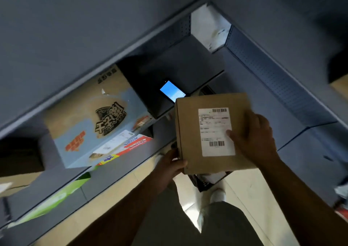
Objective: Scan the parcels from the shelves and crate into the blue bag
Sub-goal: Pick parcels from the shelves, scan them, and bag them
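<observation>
- left hand (172, 163): grasps the near-left corner of the parcel (190, 132), thumb on the top face at the edge, fingers curled underneath, mostly hidden
- right hand (253, 138): grasps the parcel's right edge, thumb (230, 133) pressed on the white label (216, 127), remaining fingers behind the box, out of sight
- parcel: flat brown cardboard box, held in the air between both hands, top face toward the camera, slightly tilted; label on its right half, one barcode at the label's far end, one at the near end; text too blurred to read
- device with lit screen (172, 90): just beyond the parcel's far-left corner, its near end hidden by the parcel; can't tell what supports it
- dark crate (204, 184): directly below the parcel's near edge, mostly covered by it, something white inside
- white shoe (218, 195): below the parcel, just beside the crate, on pale floor tiles (243, 193)
- grey-blue shelves (113, 172): left of the parcel and also right of it
- big printed carton (88, 117): left of the parcel, on a shelf, black characters on its face
- red-and-white box (130, 145): left of the parcel, just below the carton
- green pack (56, 196): far left and lower than the parcel, on a lower shelf, blurred
</observation>
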